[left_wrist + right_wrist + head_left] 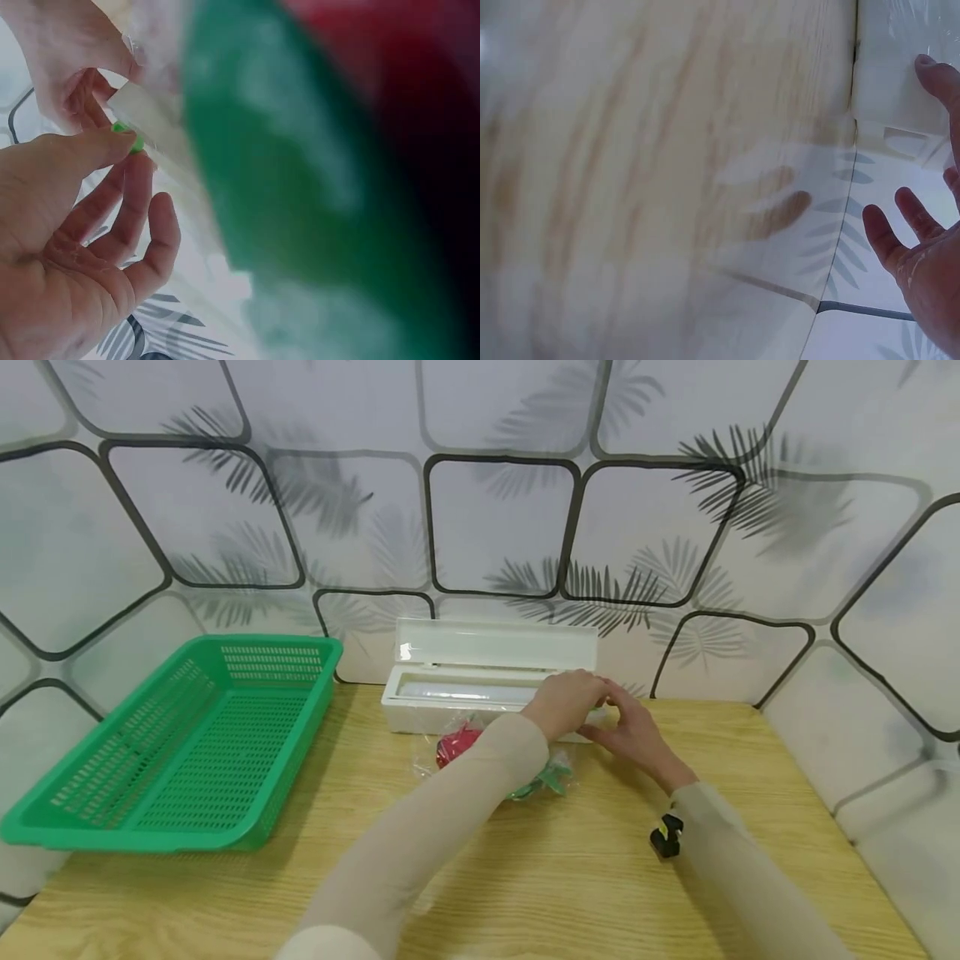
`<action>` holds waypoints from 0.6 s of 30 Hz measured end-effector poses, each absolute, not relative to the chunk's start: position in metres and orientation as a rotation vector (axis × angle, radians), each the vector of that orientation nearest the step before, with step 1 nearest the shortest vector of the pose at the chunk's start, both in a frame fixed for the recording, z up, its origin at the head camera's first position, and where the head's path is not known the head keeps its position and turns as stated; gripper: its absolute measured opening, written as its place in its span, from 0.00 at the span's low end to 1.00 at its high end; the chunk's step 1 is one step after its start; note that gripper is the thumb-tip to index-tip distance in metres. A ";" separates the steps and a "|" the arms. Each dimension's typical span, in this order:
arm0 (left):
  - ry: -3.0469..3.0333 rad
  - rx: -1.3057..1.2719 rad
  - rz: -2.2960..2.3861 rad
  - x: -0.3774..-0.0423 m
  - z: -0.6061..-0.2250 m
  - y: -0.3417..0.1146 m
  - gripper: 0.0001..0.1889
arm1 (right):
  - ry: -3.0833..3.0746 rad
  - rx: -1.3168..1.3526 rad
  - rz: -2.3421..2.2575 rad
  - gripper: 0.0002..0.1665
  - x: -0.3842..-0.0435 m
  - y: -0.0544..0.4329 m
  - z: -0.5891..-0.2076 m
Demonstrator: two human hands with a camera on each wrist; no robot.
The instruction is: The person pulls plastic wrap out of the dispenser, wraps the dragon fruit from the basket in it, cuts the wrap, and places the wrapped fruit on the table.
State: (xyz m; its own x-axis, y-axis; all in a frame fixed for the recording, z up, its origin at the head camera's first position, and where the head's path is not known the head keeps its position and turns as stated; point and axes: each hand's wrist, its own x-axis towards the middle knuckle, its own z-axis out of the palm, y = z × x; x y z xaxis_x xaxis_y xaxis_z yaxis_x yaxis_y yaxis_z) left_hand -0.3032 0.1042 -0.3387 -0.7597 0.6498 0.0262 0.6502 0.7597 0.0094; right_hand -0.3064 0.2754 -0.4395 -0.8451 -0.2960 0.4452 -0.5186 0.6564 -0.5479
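Note:
A white cling film box (405, 717) stands against the back wall with its lid (495, 642) raised, a roll of film (465, 692) inside. In the left wrist view, my left hand (82, 217) pinches a small green slider (126, 138) at the box edge between thumb and fingers. My right hand (637, 735) grips the box's right end, its thumb (937, 75) on the front face and its lower fingers spread. Before the box lies a bundle in clear film, with a red part (455, 745) and green leaf-like parts (555, 775), partly hidden by my left sleeve.
A green slotted plastic basket (258, 827) sits on the left of the wooden table (570, 877). A small black clip-like device (666, 837) is beside my right sleeve. Patterned walls (495, 527) enclose the table at the back and sides.

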 end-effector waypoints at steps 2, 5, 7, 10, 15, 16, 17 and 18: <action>-2.927 -1.074 -0.026 -0.303 -0.339 0.104 0.12 | -2.549 0.652 0.990 0.45 -0.306 0.276 -0.440; -2.923 -1.051 -0.033 -0.303 -0.338 0.102 0.11 | -2.530 0.671 0.989 0.42 -0.307 0.274 -0.439; -2.928 -1.041 -0.049 -0.302 -0.337 0.100 0.11 | -2.522 0.681 0.980 0.41 -0.307 0.273 -0.439; -2.943 -1.038 -0.083 -0.302 -0.336 0.098 0.12 | -2.526 0.682 0.986 0.42 -0.306 0.271 -0.438; -2.996 -1.008 -0.046 -0.303 -0.332 0.092 0.10 | -2.578 0.631 1.016 0.42 -0.300 0.272 -0.436; -3.011 -0.992 -0.030 -0.303 -0.331 0.091 0.10 | -2.590 0.617 1.025 0.41 -0.299 0.272 -0.435; -3.029 -0.977 -0.013 -0.303 -0.329 0.089 0.09 | -2.605 0.601 1.030 0.40 -0.298 0.273 -0.435; -3.047 -0.961 -0.004 -0.304 -0.328 0.087 0.09 | -2.617 0.587 1.037 0.40 -0.297 0.274 -0.434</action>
State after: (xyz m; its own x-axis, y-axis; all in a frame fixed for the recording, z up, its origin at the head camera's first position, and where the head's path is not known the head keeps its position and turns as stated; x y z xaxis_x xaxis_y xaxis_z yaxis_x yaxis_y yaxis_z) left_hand -0.3035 0.0870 -0.3283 -0.8179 0.5732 -0.0502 0.5730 0.8193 0.0185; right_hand -0.2968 0.2738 -0.4343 -0.8829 -0.2698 0.3843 -0.4598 0.6626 -0.5912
